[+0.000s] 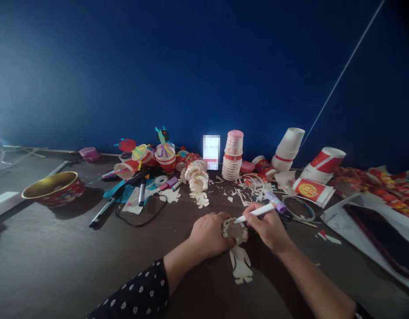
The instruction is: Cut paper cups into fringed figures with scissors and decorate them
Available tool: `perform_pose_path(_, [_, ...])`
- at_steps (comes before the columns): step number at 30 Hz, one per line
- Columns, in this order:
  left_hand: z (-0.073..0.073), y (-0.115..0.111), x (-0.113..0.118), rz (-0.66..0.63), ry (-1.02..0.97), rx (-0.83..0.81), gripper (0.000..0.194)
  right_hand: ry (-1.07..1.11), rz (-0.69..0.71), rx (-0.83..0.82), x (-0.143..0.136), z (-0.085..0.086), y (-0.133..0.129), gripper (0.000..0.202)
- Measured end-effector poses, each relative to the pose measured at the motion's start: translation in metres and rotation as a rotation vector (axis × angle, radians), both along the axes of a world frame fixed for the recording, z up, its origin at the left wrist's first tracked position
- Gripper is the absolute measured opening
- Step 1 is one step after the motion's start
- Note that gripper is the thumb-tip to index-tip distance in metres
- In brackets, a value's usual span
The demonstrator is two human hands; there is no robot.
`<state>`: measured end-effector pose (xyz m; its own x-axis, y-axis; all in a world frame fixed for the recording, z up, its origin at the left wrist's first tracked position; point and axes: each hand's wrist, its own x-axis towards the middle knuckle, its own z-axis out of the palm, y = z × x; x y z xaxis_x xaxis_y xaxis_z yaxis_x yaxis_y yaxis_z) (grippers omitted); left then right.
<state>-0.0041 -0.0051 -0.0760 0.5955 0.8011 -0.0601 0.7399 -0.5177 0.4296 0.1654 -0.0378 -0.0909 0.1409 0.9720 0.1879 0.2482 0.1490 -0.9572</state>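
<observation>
A cream paper doll (241,261) with a round head ringed by small curls lies on the dark table in front of me. My left hand (211,232) grips the left edge of its head, thumb on the lower rim and fingers behind. In my right hand (267,226) is a white marker pen (257,212), pinched between thumb and fingers. The pen's left end is at the upper rim of the curls; whether it touches them I cannot tell. Just beyond lies a similar curled paper doll (198,184).
Stacked paper cups (233,159) stand behind. A red-and-gold bowl (53,190) sits left, near black markers (142,192) and a black cord (143,225). Paper scraps (239,195), a purple glue stick (275,201) and coiled wire (299,208) lie right, beside a dark phone (383,235).
</observation>
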Motion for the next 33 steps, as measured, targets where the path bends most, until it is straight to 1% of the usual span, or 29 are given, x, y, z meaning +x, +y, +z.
perform_pose_path(2, [-0.001, 0.0, 0.0, 0.003, -0.012, 0.011, 0.048, 0.263, -0.071, -0.031, 0.002, -0.002, 0.002, 0.012])
perform_pose_path(4, [-0.002, 0.0, 0.0, 0.009, -0.015, 0.021, 0.048, 0.437, -0.135, -0.036, 0.004, -0.004, 0.004, 0.013])
perform_pose_path(7, [-0.003, -0.001, 0.0, 0.018, -0.017, 0.024, 0.05, 0.552, -0.2, -0.026, 0.007, -0.004, 0.009, 0.014])
perform_pose_path(11, [-0.003, 0.0, 0.0, 0.024, -0.015, 0.01, 0.052, 0.658, -0.251, -0.064, 0.01, 0.0, 0.012, 0.015])
perform_pose_path(14, [-0.003, 0.0, 0.0, 0.024, -0.01, 0.008, 0.055, 0.691, -0.262, -0.084, 0.01, 0.001, 0.012, 0.016])
perform_pose_path(18, [-0.003, 0.001, 0.0, 0.031, 0.011, 0.006, 0.062, 0.684, -0.247, -0.091, 0.009, -0.002, 0.012, 0.016])
perform_pose_path(20, [-0.002, 0.001, 0.0, 0.031, 0.017, 0.008, 0.061, 0.662, -0.231, -0.097, 0.008, -0.004, 0.011, 0.016])
perform_pose_path(24, [-0.002, 0.0, 0.001, 0.027, 0.008, 0.019, 0.051, 0.605, -0.191, -0.129, 0.006, -0.007, 0.01, 0.018])
perform_pose_path(28, [-0.001, 0.0, 0.001, 0.035, 0.011, 0.019, 0.047, 0.563, -0.168, -0.158, 0.004, -0.007, 0.01, 0.017])
perform_pose_path(30, [0.0, -0.001, 0.001, 0.041, 0.014, 0.013, 0.047, 0.549, -0.16, -0.161, 0.004, -0.008, 0.01, 0.016])
perform_pose_path(33, [-0.001, -0.001, 0.001, 0.043, 0.001, 0.005, 0.054, 0.533, -0.157, -0.16, 0.005, -0.009, 0.01, 0.016])
